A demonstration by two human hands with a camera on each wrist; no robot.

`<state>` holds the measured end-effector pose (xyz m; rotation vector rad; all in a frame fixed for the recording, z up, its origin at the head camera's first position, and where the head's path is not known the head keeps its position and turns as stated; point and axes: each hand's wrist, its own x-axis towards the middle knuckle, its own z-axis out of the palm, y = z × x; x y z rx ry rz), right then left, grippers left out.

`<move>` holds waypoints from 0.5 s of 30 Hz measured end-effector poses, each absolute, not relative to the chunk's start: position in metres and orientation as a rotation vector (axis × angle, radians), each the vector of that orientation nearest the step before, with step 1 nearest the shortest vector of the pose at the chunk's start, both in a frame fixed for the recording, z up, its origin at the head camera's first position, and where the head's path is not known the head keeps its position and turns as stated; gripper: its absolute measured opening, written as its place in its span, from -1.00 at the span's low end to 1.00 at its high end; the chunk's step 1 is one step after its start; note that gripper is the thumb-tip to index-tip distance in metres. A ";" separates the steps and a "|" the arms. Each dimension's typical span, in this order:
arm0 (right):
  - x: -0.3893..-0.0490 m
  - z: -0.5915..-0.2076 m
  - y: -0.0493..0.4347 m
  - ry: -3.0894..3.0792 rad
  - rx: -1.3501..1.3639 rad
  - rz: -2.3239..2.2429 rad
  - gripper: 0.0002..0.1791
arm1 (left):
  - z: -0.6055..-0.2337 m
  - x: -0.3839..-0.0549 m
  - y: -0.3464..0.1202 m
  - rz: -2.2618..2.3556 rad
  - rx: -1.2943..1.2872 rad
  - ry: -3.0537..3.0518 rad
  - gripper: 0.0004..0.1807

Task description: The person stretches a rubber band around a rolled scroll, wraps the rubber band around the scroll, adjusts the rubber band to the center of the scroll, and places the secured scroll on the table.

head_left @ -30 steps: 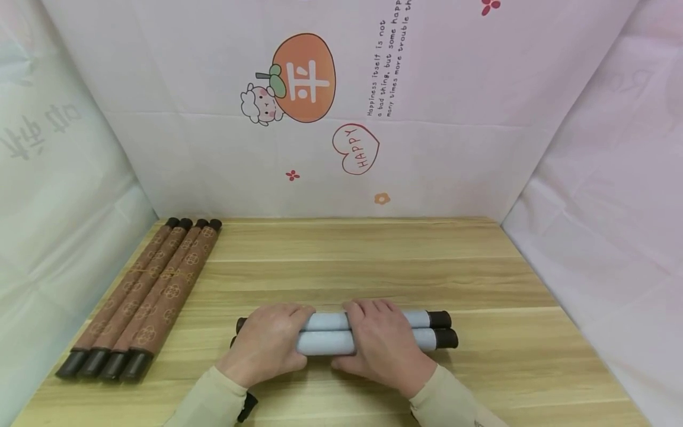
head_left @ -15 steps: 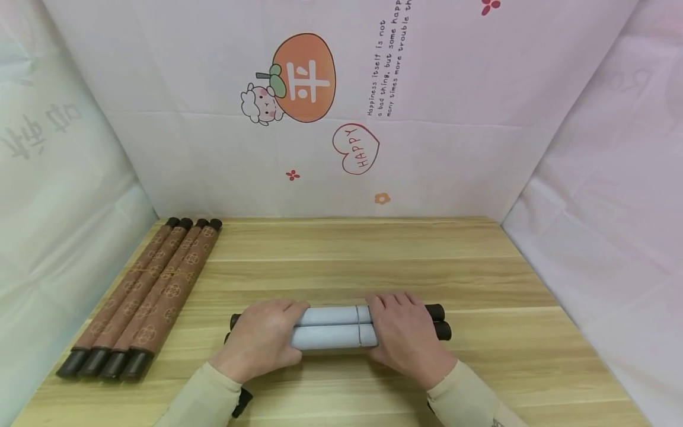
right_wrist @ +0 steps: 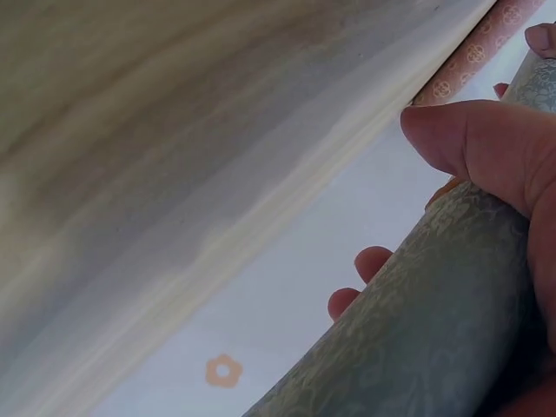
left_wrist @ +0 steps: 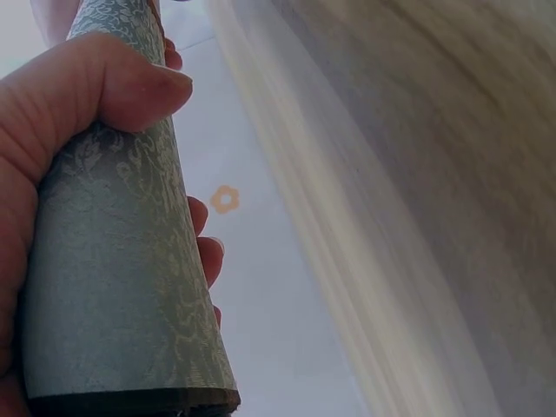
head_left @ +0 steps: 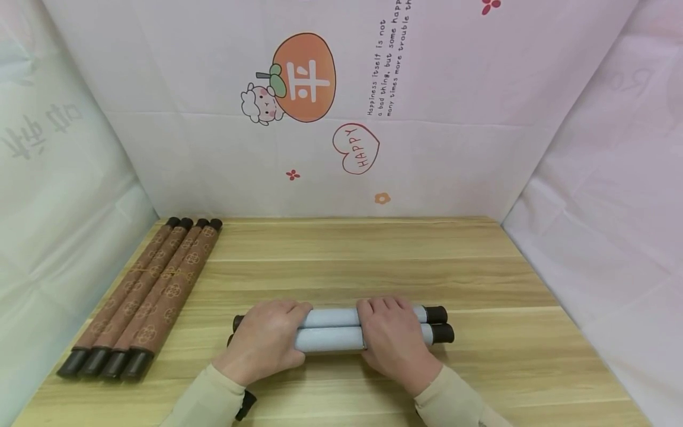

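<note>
Two light blue rolled scrolls (head_left: 331, 339) lie side by side, crosswise in front of me, with dark knobs at their ends. My left hand (head_left: 264, 341) grips them near the left end, thumb on the near side and fingers over the far side. Toward the right end, my right hand (head_left: 395, 344) holds them the same way and covers most of a thin tie line. In the left wrist view, the patterned scroll (left_wrist: 113, 261) is off the table, with fingertips showing beyond it. The right wrist view shows a scroll (right_wrist: 417, 313) under my thumb.
Several brown, flower-patterned rolled scrolls (head_left: 155, 284) with black ends lie side by side at the left of the wooden table (head_left: 480, 267). A printed white cloth (head_left: 427, 166) rises behind the table, and cloth stands along both sides.
My right hand slid right along the blue scrolls, baring the tie line, then came partway back over it. The scrolls shifted slightly left, then slightly right. The brown scrolls stayed still.
</note>
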<state>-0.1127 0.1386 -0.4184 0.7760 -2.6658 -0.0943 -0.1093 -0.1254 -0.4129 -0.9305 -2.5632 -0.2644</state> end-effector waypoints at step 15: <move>-0.110 -0.417 0.126 -2.655 0.785 -0.063 -0.23 | -0.415 -0.109 -0.122 -0.278 -0.941 -2.543 -0.32</move>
